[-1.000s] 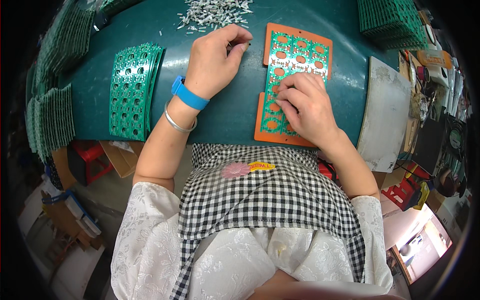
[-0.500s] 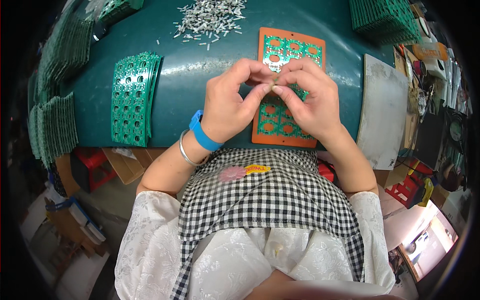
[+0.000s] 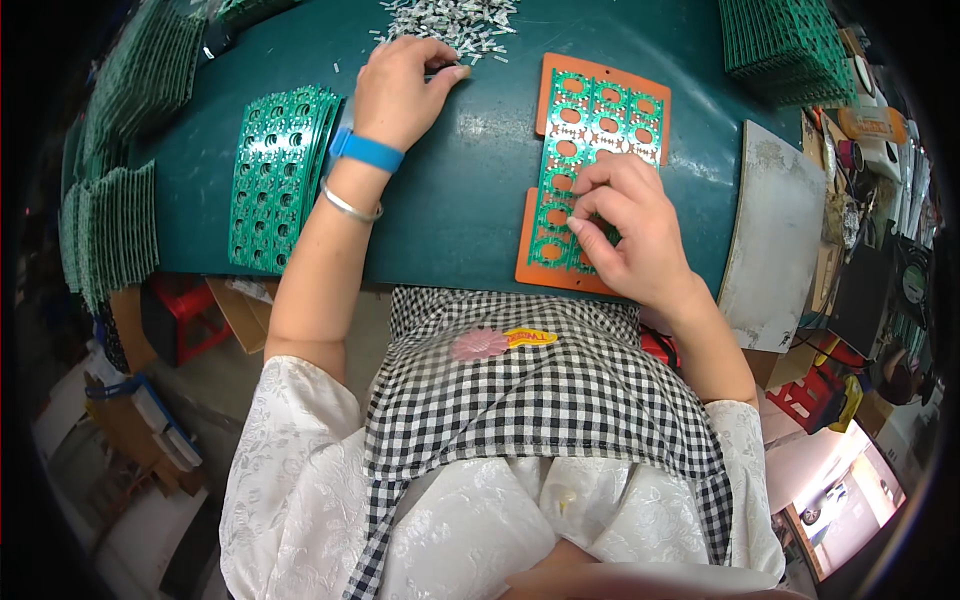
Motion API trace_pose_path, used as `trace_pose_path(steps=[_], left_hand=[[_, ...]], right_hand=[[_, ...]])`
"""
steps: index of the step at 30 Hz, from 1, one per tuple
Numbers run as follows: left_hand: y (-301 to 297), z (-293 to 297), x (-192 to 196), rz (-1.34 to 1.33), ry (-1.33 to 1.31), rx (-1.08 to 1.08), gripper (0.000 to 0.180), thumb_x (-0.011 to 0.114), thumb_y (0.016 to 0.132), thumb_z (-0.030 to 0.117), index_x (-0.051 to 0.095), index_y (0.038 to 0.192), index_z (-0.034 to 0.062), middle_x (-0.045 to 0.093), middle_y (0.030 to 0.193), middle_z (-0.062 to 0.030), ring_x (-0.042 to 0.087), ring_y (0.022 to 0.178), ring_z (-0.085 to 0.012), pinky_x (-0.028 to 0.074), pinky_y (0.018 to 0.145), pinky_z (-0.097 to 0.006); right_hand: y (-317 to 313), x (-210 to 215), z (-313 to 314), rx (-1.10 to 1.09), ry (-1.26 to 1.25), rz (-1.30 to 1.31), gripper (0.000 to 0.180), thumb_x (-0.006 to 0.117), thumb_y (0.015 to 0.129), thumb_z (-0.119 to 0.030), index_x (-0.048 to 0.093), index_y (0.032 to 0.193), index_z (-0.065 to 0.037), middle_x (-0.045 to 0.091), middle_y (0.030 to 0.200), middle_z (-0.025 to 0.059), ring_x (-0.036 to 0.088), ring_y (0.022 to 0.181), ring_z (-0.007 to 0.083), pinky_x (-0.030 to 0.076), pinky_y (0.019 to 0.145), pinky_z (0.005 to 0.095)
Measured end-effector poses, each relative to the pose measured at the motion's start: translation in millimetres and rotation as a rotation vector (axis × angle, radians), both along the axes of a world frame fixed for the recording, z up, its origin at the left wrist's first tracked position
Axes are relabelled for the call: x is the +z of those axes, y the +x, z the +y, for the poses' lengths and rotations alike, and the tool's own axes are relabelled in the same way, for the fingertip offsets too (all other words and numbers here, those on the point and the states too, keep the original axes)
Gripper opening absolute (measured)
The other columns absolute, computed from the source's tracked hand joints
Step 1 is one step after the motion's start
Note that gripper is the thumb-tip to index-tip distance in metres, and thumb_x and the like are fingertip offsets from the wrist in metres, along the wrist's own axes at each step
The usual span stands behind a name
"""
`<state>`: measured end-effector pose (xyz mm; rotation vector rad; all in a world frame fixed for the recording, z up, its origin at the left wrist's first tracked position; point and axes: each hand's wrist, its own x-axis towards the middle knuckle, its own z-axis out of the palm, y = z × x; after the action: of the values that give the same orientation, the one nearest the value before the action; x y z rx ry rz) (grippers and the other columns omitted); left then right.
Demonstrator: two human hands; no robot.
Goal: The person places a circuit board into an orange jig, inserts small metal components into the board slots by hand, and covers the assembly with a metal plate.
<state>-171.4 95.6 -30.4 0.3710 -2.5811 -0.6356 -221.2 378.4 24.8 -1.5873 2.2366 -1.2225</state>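
My left hand (image 3: 405, 92) is at the near left edge of a heap of small whitish strip-like pieces (image 3: 455, 25). Its thumb stretches out, apart from the curled fingers, and nothing shows in its grasp. Over the lower right part of a green circuit board panel (image 3: 566, 148) hangs my right hand (image 3: 632, 225), fingers bent, with a gap between thumb and forefinger. No object is visible between them. The panel, with rows of round cutouts, lies on an orange tray (image 3: 655, 95); my right hand hides part of both.
A fanned stack of green circuit board panels (image 3: 275, 180) lies on the left of the dark green table (image 3: 470, 210). More panels stand at the far left (image 3: 110, 230) and far right (image 3: 785, 45). A grey board (image 3: 775, 230) lies at the right edge.
My hands were together over the panel, fingertips meeting. My left hand has moved away to the far left, up to the heap. My right hand has drawn slightly down and right.
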Motion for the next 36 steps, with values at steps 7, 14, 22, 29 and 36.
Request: trace_pose_path(steps=[7, 14, 22, 29, 36], left_hand=[[-6, -5, -15, 0.007, -0.126, -0.026, 0.012, 0.077, 0.079, 0.024, 0.070, 0.081, 0.0145, 0.064, 0.085, 0.0003, 0.059, 0.092, -0.0265, 0.044, 0.078, -0.043], [1, 9, -6, 0.103, -0.112, -0.120, 0.011, 0.075, 0.082, 0.015, 0.068, 0.087, 0.0092, 0.066, 0.082, -0.0041, 0.062, 0.081, -0.0254, 0.050, 0.073, -0.037], [5, 16, 1, 0.027, 0.171, -0.080, 0.012, 0.075, 0.085, 0.014, 0.070, 0.093, 0.0068, 0.070, 0.074, -0.0056, 0.066, 0.064, -0.0145, 0.052, 0.061, -0.027], [6, 23, 6, 0.068, 0.225, -0.093, 0.013, 0.074, 0.086, 0.012, 0.073, 0.099, 0.0087, 0.072, 0.079, -0.0050, 0.069, 0.071, -0.0120, 0.054, 0.066, -0.025], [11, 40, 25, 0.108, 0.294, -0.168, 0.016, 0.070, 0.085, 0.006, 0.071, 0.101, 0.0074, 0.074, 0.084, -0.0084, 0.072, 0.072, -0.0181, 0.057, 0.066, -0.028]], right_hand=[[6, -8, 10, 0.010, 0.061, 0.027, 0.015, 0.072, 0.070, 0.001, 0.059, 0.075, -0.005, 0.060, 0.095, 0.0057, 0.057, 0.093, 0.0270, 0.043, 0.083, 0.0392], [12, -12, 8, 0.060, 0.039, 0.008, 0.013, 0.071, 0.071, 0.000, 0.061, 0.077, -0.005, 0.060, 0.093, 0.0059, 0.057, 0.093, 0.0261, 0.043, 0.083, 0.0392], [12, -15, 7, 0.058, 0.048, 0.024, 0.015, 0.074, 0.070, -0.001, 0.062, 0.078, -0.005, 0.060, 0.093, 0.0058, 0.057, 0.092, 0.0259, 0.042, 0.083, 0.0388], [17, -13, 4, 0.043, 0.070, 0.110, 0.021, 0.076, 0.069, -0.001, 0.060, 0.081, -0.005, 0.061, 0.094, 0.0055, 0.058, 0.091, 0.0262, 0.043, 0.079, 0.0383], [16, -5, 1, 0.129, 0.112, 0.158, 0.020, 0.076, 0.071, -0.001, 0.060, 0.082, -0.005, 0.061, 0.094, 0.0053, 0.058, 0.091, 0.0252, 0.043, 0.083, 0.0384]])
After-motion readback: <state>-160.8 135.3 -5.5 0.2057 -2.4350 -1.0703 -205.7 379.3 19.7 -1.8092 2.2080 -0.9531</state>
